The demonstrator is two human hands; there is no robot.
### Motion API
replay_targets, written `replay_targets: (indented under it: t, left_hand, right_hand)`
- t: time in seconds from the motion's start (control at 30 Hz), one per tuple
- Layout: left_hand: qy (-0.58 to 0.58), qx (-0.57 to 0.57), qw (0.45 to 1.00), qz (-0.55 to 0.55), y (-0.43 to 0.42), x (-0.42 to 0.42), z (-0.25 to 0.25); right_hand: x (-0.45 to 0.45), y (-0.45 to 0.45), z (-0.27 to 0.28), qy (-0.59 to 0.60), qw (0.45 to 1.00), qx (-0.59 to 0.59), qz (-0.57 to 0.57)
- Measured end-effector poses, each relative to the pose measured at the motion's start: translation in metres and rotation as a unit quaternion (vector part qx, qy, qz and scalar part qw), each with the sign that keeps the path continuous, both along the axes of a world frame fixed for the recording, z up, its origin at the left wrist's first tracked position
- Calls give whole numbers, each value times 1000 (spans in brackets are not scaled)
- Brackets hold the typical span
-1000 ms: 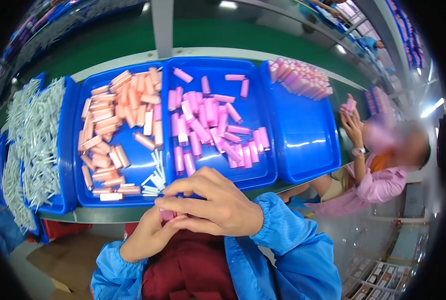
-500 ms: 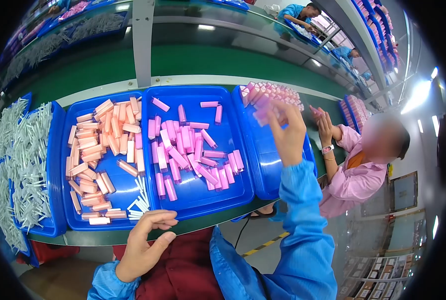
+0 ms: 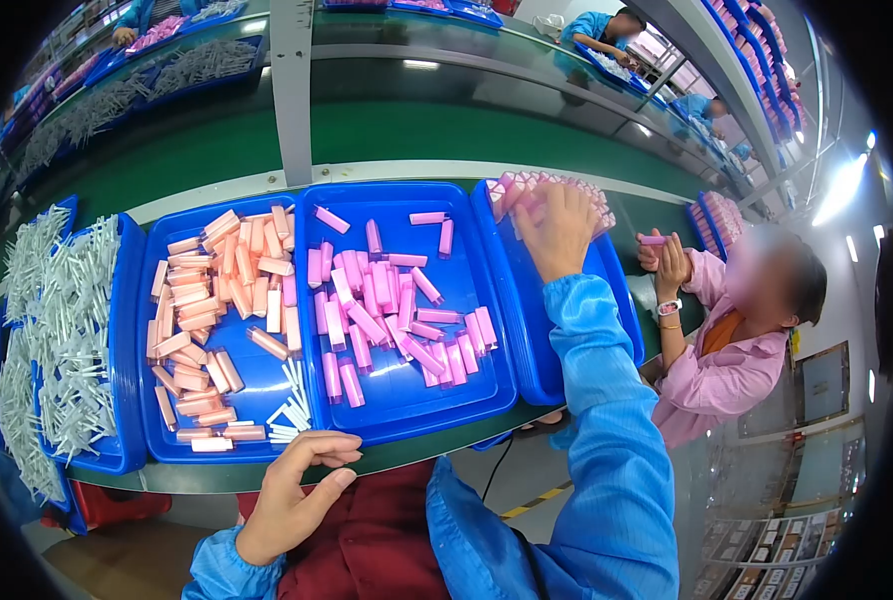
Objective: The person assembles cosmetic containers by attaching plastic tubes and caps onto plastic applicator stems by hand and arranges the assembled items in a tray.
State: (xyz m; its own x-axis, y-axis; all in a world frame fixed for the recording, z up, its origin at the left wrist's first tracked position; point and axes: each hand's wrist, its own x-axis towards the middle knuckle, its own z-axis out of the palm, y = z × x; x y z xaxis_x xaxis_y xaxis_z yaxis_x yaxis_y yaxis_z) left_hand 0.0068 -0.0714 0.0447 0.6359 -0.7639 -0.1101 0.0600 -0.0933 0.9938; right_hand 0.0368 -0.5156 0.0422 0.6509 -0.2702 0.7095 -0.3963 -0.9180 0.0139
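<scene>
My right hand (image 3: 559,232) reaches into the right-hand blue tray (image 3: 557,335), its fingers bent over pink pieces at the edge of a neatly stacked group of pink triangular tubes (image 3: 512,187). The fingertips are partly hidden among the stack. My left hand (image 3: 292,500) hovers palm inward at the table's front edge, thumb and fingers apart, with nothing in it. Beside it, the middle tray (image 3: 437,408) holds loose pink tubes (image 3: 372,285) with clear ends. Left of that, another tray holds peach tubes (image 3: 232,255) and some thin white sticks (image 3: 292,400).
At the far left, trays are heaped with clear-white slender parts (image 3: 77,330). A metal post (image 3: 293,100) rises behind the trays beside a green belt (image 3: 447,135). A co-worker in a pink sleeve (image 3: 702,385) holds a pink tube at right. Other people work across the line.
My right hand has moved down and slightly left onto the stacked pink tubes, carrying pink pieces. My left hand stays nearly in place. The view has shifted slightly.
</scene>
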Motion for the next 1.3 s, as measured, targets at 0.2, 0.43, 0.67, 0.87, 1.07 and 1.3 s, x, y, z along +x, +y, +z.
replay_targets:
  t: [0.2, 0.43, 0.67, 0.87, 1.07, 1.3]
  left_hand:
    - [-2, -8, 1000, 22, -2, -1, 0]
    - [25, 8, 1000, 18, 7, -1, -3]
    - [3, 8, 1000, -12, -2, 1, 4]
    - [18, 17, 1000, 10, 4, 1, 3]
    - [34, 10, 998, -53, 1, 5, 13]
    - [73, -77, 977, -182, -93, 36, 53]
  right_hand:
    - [6, -1, -5, -6, 999, -41, -4]
    - [-3, 9, 4, -30, 997, -13, 63]
    - [21, 16, 9, 61, 981, -63, 170]
    - [24, -5, 7, 20, 994, 4, 110]
    - [25, -8, 2, 15, 990, 42, 133]
    - [21, -3, 2, 0, 991, 34, 129]
